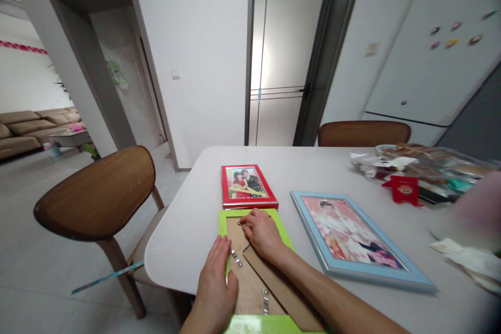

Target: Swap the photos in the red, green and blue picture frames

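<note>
A lime-green picture frame [254,324] lies face down at the table's near edge, its brown backing board [248,284] showing. My left hand [215,279] rests along the frame's left side, fingers stretched out and flat. My right hand [263,234] reaches over the board to the far end, its fingers curled and pinched on a small metal clip [240,224] that they partly cover. Two more metal clips, a left one [236,258] and a near one [266,301], sit on the board. A brown stand flap [279,289] runs diagonally under my right forearm.
A red-framed photo [250,202] lies just beyond the green frame. To the right is a larger blue-framed picture [324,250]. Plastic bags [434,162], a red packet [405,189] and tissue [465,258] crowd the table's right side. A wooden chair [97,193] stands at left.
</note>
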`<action>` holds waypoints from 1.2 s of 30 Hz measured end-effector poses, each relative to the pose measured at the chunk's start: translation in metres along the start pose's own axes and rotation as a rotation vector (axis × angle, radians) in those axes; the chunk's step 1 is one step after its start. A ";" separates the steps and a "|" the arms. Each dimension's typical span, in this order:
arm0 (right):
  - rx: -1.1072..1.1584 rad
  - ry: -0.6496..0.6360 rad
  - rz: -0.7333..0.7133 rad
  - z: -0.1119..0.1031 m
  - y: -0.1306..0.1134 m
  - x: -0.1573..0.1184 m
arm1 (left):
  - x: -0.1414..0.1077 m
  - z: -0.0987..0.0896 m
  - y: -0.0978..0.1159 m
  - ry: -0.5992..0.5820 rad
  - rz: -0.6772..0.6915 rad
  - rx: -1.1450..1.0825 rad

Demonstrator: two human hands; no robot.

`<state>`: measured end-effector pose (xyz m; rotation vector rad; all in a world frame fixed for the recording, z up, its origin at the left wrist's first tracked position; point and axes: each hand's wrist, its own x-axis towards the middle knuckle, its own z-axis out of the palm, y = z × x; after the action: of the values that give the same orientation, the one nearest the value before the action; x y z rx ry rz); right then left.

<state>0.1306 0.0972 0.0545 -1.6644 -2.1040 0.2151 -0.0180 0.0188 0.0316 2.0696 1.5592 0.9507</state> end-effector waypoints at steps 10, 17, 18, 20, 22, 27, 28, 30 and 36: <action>0.280 -0.346 -0.303 -0.059 0.004 -0.070 | -0.001 0.001 0.000 0.044 -0.015 -0.063; 0.272 -0.360 -0.286 -0.053 0.002 -0.088 | 0.000 0.002 -0.001 0.051 0.009 -0.033; 0.265 -0.339 -0.285 -0.051 0.001 -0.088 | 0.000 0.002 -0.001 0.052 0.010 -0.029; 0.251 -0.300 -0.274 -0.049 -0.002 -0.087 | 0.000 0.002 0.000 0.053 0.005 -0.028; 0.243 -0.280 -0.264 -0.049 -0.004 -0.088 | -0.001 0.002 0.000 0.051 -0.001 -0.032; 0.233 -0.198 -0.165 -0.046 -0.001 -0.089 | -0.001 0.001 -0.001 0.061 -0.011 -0.072; 0.211 -0.174 -0.129 -0.044 -0.001 -0.088 | -0.001 0.001 -0.001 0.066 -0.019 -0.085; 0.166 -0.153 -0.082 -0.041 0.000 -0.087 | 0.000 0.002 -0.002 0.070 -0.034 -0.101; 0.194 -0.114 -0.030 -0.041 -0.006 -0.083 | 0.001 0.000 -0.001 0.071 -0.084 -0.127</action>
<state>0.1575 0.0103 0.0730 -1.5380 -2.1139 0.4992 -0.0185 0.0198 0.0313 1.8882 1.5655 1.0731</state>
